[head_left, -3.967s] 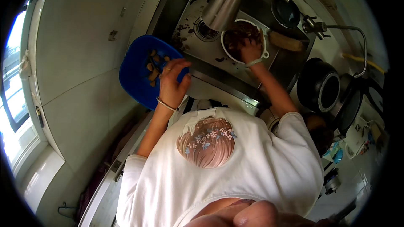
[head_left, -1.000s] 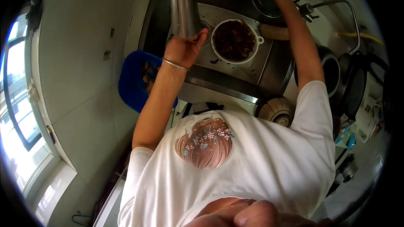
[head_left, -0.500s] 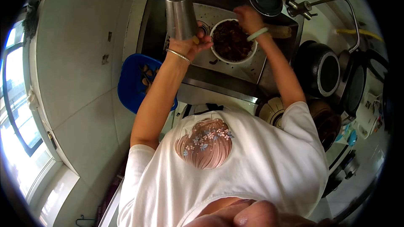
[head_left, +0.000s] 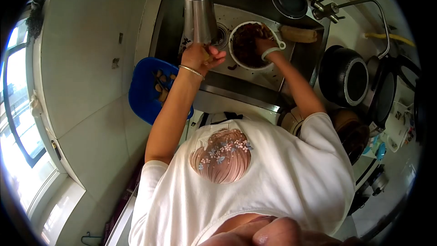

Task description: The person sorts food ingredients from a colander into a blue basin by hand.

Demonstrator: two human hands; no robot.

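Observation:
My left hand (head_left: 203, 58), with a bangle at the wrist, is closed around a small yellowish piece below the metal faucet (head_left: 200, 20). Beneath it and to the left, the blue basin (head_left: 142, 92) holds several brownish pieces. My right hand (head_left: 265, 48), wearing a pale bangle, reaches into the white colander (head_left: 235, 58) in the sink. Dark reddish-brown contents (head_left: 246, 41) fill the colander and hide my right fingertips. Beside the colander is the sink drain (head_left: 221, 35).
A tan, long object (head_left: 298, 34) lies at the sink's right side. A small black pan (head_left: 290, 3) is behind it. To the right are a black pot (head_left: 343, 75) and a wall tap (head_left: 325, 10). Dark scraps dot the sink floor.
My right hand went from the colander to the tap area, then came back down into the colander. My left hand moved from above the blue basin to below the faucet.

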